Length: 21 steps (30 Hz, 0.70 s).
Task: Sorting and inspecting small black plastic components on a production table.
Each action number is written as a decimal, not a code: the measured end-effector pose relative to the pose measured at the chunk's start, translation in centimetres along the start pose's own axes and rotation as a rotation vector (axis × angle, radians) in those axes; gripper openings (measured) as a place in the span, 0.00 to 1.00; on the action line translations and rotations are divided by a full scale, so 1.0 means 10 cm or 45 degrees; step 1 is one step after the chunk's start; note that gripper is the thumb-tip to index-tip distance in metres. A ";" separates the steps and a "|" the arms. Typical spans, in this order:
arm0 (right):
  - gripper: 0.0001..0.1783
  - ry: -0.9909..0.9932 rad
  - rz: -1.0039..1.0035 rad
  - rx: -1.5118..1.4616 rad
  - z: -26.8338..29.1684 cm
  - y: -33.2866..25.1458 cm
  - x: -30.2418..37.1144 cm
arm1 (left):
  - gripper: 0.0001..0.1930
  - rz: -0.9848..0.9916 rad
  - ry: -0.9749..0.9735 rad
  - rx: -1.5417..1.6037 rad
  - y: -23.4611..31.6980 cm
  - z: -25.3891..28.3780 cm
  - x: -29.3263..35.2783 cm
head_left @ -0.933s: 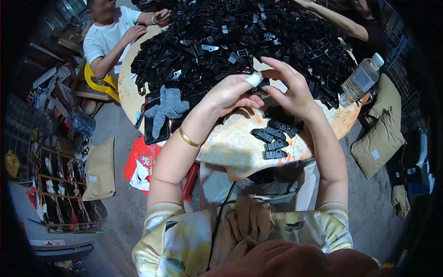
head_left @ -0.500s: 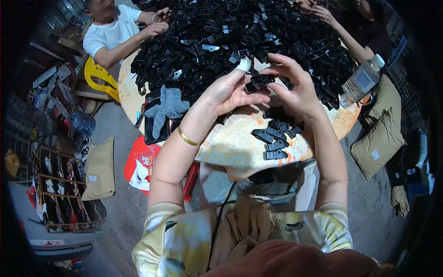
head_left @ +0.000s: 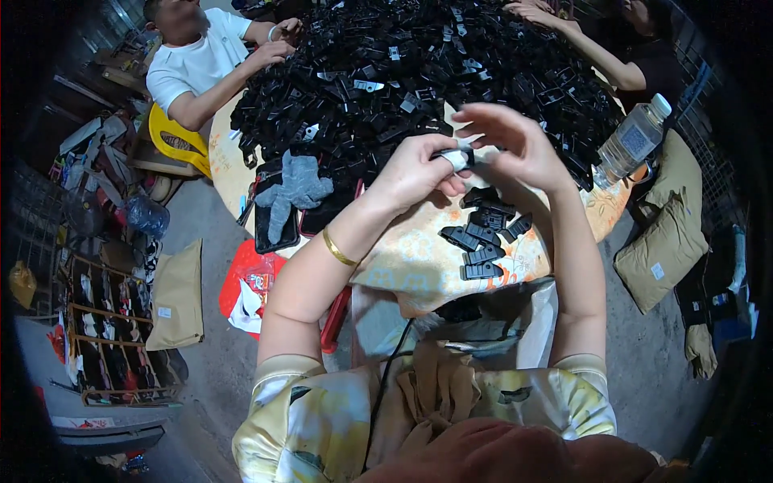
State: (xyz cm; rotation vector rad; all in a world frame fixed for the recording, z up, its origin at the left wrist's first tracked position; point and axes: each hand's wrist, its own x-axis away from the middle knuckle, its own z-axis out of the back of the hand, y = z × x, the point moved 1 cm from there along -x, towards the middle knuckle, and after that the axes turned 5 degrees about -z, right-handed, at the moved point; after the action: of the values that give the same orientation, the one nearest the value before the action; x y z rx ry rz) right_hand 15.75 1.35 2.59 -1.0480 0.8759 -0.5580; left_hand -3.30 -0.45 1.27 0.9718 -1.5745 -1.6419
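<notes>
My left hand (head_left: 419,173) is closed on a small black plastic part (head_left: 469,152), most of which its fingers hide. A white wrap covers the tip of that thumb. Just to the right, my right hand (head_left: 523,153) has its fingers stretched out and apart from the thumb. It looks slightly blurred, with nothing visibly gripped in it. Beyond both hands rises a large heap of black plastic parts (head_left: 419,72). Nearer me, several similar black parts (head_left: 483,241) lie in a small group on the patterned tabletop (head_left: 403,258).
A grey glove (head_left: 294,189) lies over dark phone-like objects at the left. On the right stands a clear bottle (head_left: 632,141). Two people (head_left: 193,64) sit across the heap, hands at its edges. A red stool (head_left: 241,282) and tan sacks (head_left: 664,258) flank the table.
My left hand has turned and closed over the black part, drawing it slightly nearer. My right fingers have come off the part and spread. The far-right person's hands have shifted left.
</notes>
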 end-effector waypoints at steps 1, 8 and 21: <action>0.34 0.007 -0.008 -0.097 0.10 0.03 -0.01 | 0.14 -0.025 0.004 -0.018 -0.04 -0.03 -0.01; 0.15 0.320 -0.027 0.562 -0.06 0.38 -0.17 | 0.13 -0.814 -0.248 -0.944 -0.21 -0.43 0.09; 0.13 -0.001 0.143 1.063 -0.31 0.41 -0.20 | 0.37 -0.267 0.155 -2.025 -0.15 0.19 0.86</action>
State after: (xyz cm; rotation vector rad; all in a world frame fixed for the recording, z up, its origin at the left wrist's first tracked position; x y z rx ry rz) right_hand 12.02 2.98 -1.12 -0.2381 0.5976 -0.7355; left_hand -9.28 -6.75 -0.87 0.2812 0.2025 -2.1456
